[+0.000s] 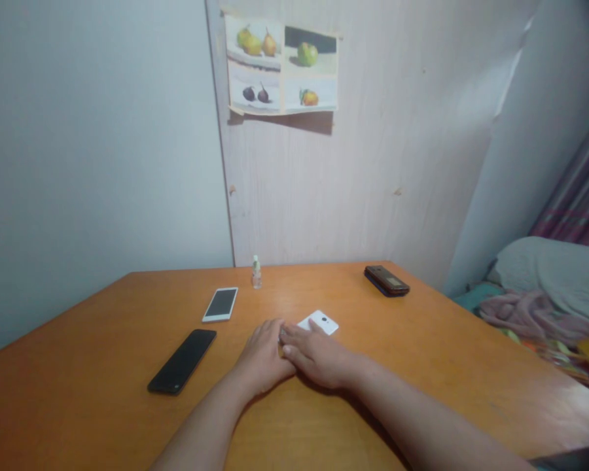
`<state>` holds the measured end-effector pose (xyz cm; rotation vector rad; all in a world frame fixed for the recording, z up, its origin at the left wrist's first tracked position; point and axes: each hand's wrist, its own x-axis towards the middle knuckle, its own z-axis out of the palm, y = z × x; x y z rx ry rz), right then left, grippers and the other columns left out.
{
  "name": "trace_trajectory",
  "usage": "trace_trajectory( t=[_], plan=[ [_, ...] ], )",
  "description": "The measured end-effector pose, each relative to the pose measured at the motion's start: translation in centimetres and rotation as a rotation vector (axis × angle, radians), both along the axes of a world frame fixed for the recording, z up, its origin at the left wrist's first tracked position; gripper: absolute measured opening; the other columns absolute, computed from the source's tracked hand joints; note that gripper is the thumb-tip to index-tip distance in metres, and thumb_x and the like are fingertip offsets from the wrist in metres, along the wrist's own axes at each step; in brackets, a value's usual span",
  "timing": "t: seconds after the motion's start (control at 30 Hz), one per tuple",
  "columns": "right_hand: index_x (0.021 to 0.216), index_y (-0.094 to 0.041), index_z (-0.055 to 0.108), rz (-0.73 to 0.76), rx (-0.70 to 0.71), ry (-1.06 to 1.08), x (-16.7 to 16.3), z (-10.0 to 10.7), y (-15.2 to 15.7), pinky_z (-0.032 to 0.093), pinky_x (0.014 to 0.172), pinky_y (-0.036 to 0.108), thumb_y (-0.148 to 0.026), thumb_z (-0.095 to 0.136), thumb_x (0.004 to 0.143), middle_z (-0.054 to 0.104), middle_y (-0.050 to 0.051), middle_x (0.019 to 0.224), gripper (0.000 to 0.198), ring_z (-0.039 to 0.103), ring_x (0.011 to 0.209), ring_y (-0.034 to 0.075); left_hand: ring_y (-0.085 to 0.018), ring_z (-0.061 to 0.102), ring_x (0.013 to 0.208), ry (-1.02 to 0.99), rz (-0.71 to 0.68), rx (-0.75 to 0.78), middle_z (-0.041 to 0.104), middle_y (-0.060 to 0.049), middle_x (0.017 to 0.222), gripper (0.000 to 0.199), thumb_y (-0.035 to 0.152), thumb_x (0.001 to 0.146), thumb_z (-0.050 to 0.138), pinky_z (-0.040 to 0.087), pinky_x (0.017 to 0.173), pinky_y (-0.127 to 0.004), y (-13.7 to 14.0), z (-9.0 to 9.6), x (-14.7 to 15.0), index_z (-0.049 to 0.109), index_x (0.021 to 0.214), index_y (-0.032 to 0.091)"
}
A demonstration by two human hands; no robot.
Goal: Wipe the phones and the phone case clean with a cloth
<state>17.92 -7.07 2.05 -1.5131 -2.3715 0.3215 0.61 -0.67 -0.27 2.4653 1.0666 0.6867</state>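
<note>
My left hand [265, 356] and my right hand [319, 356] meet near the middle of the wooden table [103, 392]. The left one is cupped, its fingers curved inward and pressed together. Fingers of my right hand reach across to the left, close against it. Between them shows a small shiny spot, too little to name. Just behind my right hand lies a white phone [328, 322], back side up, partly covered by the fingers. A black phone [182, 363] rests screen up to the left of my left hand.
Farther back are a white-framed phone [220, 305] and a small clear bottle [256, 273] standing upright. A dark brown wallet-like item [387, 280] lies at the back right. Bedding [544, 281] is beyond the right edge. Fruit pictures [282, 65] hang on the wall.
</note>
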Motion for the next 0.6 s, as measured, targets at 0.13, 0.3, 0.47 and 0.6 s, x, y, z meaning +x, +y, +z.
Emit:
trace_trajectory(
  t=[0.13,0.3,0.47,0.6],
  plan=[
    [0.135,-0.019,0.056,-0.287,0.002,-0.101,1.6,0.5,1.0,0.016,0.115,0.058,-0.036,0.025,0.104,0.055,0.014,0.143,0.046,0.046,0.134,0.027,-0.027,0.057,0.109,0.037,0.014,-0.021,0.062,-0.01,0.118,0.059,0.035,0.068,0.073,0.044,0.09,-0.035,0.1,0.0,-0.2,0.053,0.122,0.021],
    [0.129,-0.009,0.058,-0.429,-0.003,-0.183,2.6,0.5,0.8,0.024,0.114,0.052,-0.035,0.031,0.102,0.056,0.021,0.138,0.046,0.049,0.131,0.029,-0.027,0.056,0.105,0.064,0.0,0.013,0.061,-0.009,0.114,0.057,0.036,0.067,0.074,0.044,0.087,-0.034,0.2,0.1,-0.2,0.055,0.118,0.02],
    [0.126,-0.014,0.06,-0.099,0.028,-0.125,0.1,0.7,-1.1,0.036,0.108,0.039,-0.037,0.034,0.102,0.058,0.016,0.136,0.043,0.053,0.126,0.026,-0.025,0.057,0.101,0.054,-0.013,0.016,0.062,-0.007,0.109,0.041,0.035,0.072,0.069,0.043,0.083,-0.032,0.1,0.2,-0.2,0.057,0.11,0.021],
    [0.121,-0.01,0.063,-0.359,-0.029,-0.179,1.4,1.3,-0.3,0.04,0.103,0.041,-0.032,0.034,0.101,0.062,0.02,0.129,0.042,0.059,0.117,0.029,-0.025,0.057,0.103,0.078,-0.015,-0.004,0.061,-0.007,0.111,0.045,0.033,0.07,0.071,0.043,0.084,-0.033,0.1,0.5,-0.3,0.057,0.111,0.021]
  ],
)
